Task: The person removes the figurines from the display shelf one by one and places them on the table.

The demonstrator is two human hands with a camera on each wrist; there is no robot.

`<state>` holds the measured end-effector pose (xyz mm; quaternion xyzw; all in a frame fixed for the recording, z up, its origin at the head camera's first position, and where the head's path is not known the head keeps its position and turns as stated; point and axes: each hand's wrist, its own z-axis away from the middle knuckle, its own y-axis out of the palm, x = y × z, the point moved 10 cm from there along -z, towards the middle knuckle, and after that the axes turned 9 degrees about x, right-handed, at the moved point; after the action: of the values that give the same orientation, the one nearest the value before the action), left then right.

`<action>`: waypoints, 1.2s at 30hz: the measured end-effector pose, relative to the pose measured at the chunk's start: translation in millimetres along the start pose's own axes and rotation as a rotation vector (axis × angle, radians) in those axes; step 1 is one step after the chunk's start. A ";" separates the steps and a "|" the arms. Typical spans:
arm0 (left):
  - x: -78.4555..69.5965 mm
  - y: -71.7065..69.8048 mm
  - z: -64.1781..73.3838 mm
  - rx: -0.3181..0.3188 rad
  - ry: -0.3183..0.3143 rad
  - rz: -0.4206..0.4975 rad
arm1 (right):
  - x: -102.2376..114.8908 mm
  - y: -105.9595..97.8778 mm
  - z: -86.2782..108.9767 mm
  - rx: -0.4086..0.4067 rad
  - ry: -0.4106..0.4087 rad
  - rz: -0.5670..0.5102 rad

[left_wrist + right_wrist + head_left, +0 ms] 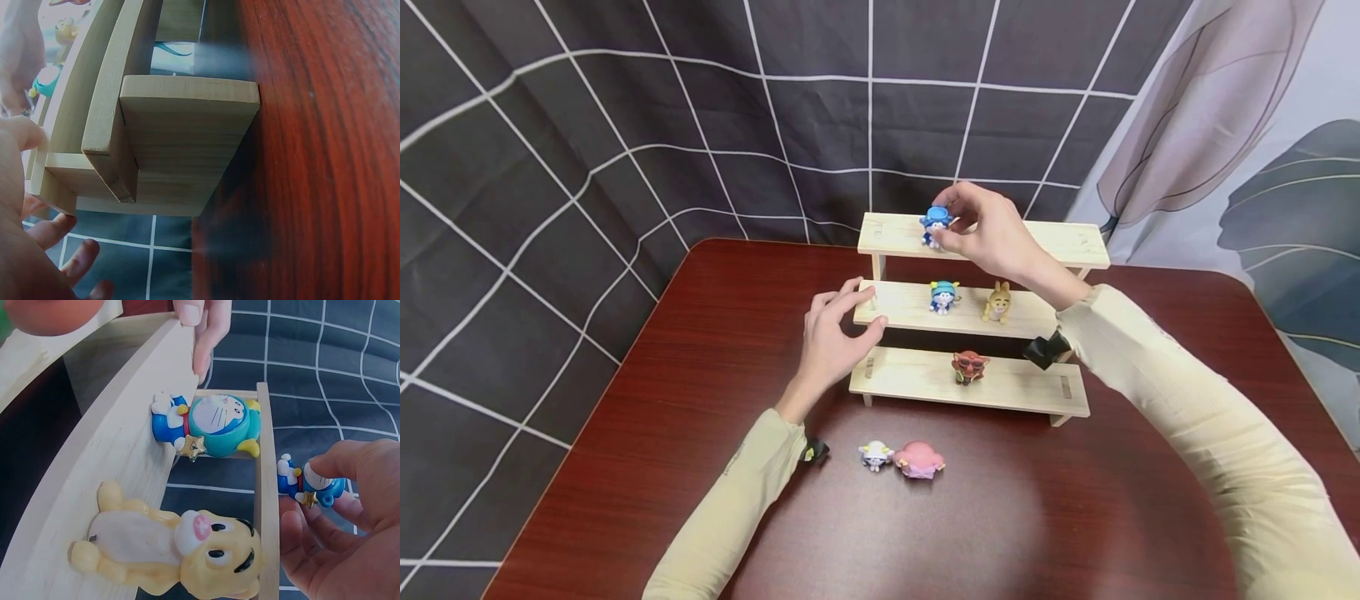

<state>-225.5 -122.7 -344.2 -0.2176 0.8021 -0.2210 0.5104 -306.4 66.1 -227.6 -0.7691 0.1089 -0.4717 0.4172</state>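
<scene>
My right hand point(988, 229) pinches a small blue cartoon figurine point(935, 225) by its head, at the top tier of a three-tier wooden stand point(1037, 321). In the right wrist view the thumb lies across the face of that figurine point(307, 478), which bears a gold star. My left hand point(842, 329) rests at the left end of the middle tier, fingers spread around the board's end. On that tier sit a figurine with a teal hat point(943, 297) and a yellow eared figurine point(997, 303). A red-brown figurine with dark glasses point(970, 367) stands on the lowest tier.
On the dark red table point(647, 417), in front of the stand, lie a white figurine with yellow horns point(876, 455) and a pink figurine point(919, 460). A dark gridded curtain point(820, 108) hangs behind, with a pale patterned curtain point(1195, 125) at the right.
</scene>
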 end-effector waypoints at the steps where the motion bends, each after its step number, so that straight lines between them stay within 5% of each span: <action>1: 0.3 0.3 0.1 0.002 -0.003 0.001 | 0.9 -0.1 0.8 0.001 -0.003 0.002; 36: -1.0 -0.1 0.5 -0.005 0.004 -0.002 | 20.8 -11.3 49.0 -0.039 -0.138 -0.064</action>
<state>-224.6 -122.2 -343.6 -0.2189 0.8036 -0.2199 0.5079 -257.9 87.9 -216.2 -0.8110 0.0644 -0.4285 0.3931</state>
